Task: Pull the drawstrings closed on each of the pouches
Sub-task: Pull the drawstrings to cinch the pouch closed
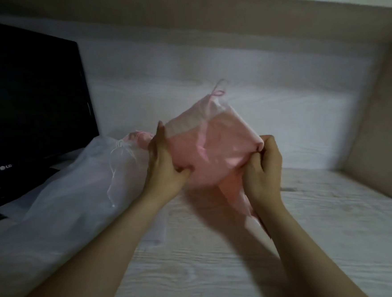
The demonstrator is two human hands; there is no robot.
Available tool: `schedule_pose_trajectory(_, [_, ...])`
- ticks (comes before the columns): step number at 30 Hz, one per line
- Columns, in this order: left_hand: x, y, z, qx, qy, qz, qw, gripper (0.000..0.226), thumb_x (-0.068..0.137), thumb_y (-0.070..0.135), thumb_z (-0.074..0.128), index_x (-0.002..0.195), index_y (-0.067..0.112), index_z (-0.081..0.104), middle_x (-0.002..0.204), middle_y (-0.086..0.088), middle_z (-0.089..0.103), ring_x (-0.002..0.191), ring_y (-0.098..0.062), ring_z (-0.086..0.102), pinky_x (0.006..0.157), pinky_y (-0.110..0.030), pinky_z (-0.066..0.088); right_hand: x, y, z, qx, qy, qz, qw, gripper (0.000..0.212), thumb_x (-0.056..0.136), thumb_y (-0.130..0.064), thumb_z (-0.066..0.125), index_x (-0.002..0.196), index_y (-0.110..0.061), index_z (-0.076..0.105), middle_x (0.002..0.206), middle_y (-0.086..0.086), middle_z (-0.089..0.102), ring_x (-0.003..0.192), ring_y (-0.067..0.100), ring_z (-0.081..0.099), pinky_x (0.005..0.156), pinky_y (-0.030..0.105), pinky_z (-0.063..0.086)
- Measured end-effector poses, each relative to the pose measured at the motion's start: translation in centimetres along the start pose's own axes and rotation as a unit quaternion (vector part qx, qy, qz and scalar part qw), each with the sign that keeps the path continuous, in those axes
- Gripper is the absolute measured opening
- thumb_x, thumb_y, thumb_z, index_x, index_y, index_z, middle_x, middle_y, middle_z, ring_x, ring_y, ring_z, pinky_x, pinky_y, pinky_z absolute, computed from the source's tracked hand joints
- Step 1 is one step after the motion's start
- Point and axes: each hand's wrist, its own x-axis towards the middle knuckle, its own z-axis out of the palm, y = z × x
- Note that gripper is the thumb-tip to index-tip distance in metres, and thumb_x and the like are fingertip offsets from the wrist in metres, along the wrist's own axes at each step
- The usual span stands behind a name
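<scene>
Left hand [162, 167], right hand [261, 167], pink pouch [215, 147] between.

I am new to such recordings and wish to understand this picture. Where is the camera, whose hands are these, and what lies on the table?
There is no machine here: a person works with two bare hands. The one picture comes from a camera worn on the person's head, looking forward and down. The left hand and the right hand each grip one side of a pink pouch, held up over the white table. Its pink drawstring hangs across the front. To the left a sheer white pouch lies on the table, its neck gathered by a string. Beyond it is a black monitor.
</scene>
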Motion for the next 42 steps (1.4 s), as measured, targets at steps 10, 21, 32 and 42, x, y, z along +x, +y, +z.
schedule_pose_trajectory(10, [-0.6, 1.9, -2.2, 0.058, 0.055, 0.124, 0.989, 0.063, 0.088, 0.006, 0.073, 0.146, 0.021, 0.051, 0.134, 0.011, 0.063, 0.113, -0.016, 0.063, 0.081, -0.033, 0.052, 0.8, 3.3, -0.8, -0.119, -0.199, -0.095, 0.968, 0.069, 0.060, -0.032, 0.088, 0.117, -0.018, 0.052, 0.114, 0.005, 0.050, 0.092, 0.018, 0.053, 0.071, 0.024, 0.047])
schedule_pose_trajectory(21, [-1.0, 2.5, -2.7, 0.372, 0.061, 0.162, 0.912, 0.052, 0.058, 0.028, 0.092, 0.099, 0.019, 0.060, 0.146, -0.002, 0.059, 0.104, -0.034, 0.057, 0.082, -0.044, 0.032, 1.1, 4.0, -1.9, -0.294, -0.056, 0.057, 0.952, 0.036, 0.094, -0.016, 0.054, 0.128, -0.023, 0.044, 0.084, 0.006, 0.061, 0.077, 0.034, 0.063, 0.065, 0.042, 0.048])
schedule_pose_trajectory(32, [-1.4, 1.9, -1.3, 0.362, -0.152, 0.210, 0.896, 0.076, 0.046, 0.016, 0.064, 0.120, 0.018, 0.043, 0.157, -0.002, 0.040, 0.155, -0.036, 0.024, 0.116, -0.050, 0.015, 2.7, 2.1, -0.7, 0.288, -0.129, 0.279, 0.907, 0.058, 0.078, -0.054, 0.077, 0.117, -0.018, 0.053, 0.123, 0.009, 0.050, 0.117, 0.027, 0.049, 0.114, 0.047, 0.034])
schedule_pose_trajectory(42, [-1.7, 0.9, -0.8, 0.410, -0.055, 0.162, 0.896, 0.054, 0.070, 0.046, 0.062, 0.120, 0.024, 0.055, 0.118, -0.011, 0.044, 0.099, -0.035, 0.045, 0.081, -0.045, 0.041, 1.8, 0.9, -1.8, 0.174, -0.200, 0.228, 0.937, 0.031, 0.093, -0.043, 0.065, 0.104, -0.017, 0.078, 0.109, 0.011, 0.078, 0.106, 0.032, 0.073, 0.089, 0.050, 0.061])
